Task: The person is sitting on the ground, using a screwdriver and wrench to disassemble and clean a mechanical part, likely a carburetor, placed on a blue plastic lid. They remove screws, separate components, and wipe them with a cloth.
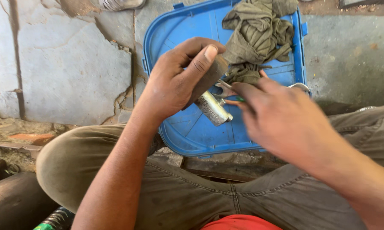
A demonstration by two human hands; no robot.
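Note:
My left hand [179, 79] grips a cylindrical part [212, 107], brown where the fingers wrap it and silvery metal at its lower end, held tilted above a blue plastic tray [192, 127]. My right hand [281, 117] is blurred and sits just right of the part, fingertips close to a metal wrench head [224, 88] and a thin green-tipped piece [239, 99]. Whether the right hand grips the wrench is hidden by blur. A crumpled olive-green rag [256, 36] lies in the tray's far end.
The tray rests on a cracked concrete floor [68, 64]. My knees in dusty grey-brown trousers [73, 162] frame the bottom. A dark pipe-like object [13, 200] and a coil spring [58, 219] lie at lower left. A sandal [119, 4] shows at the top edge.

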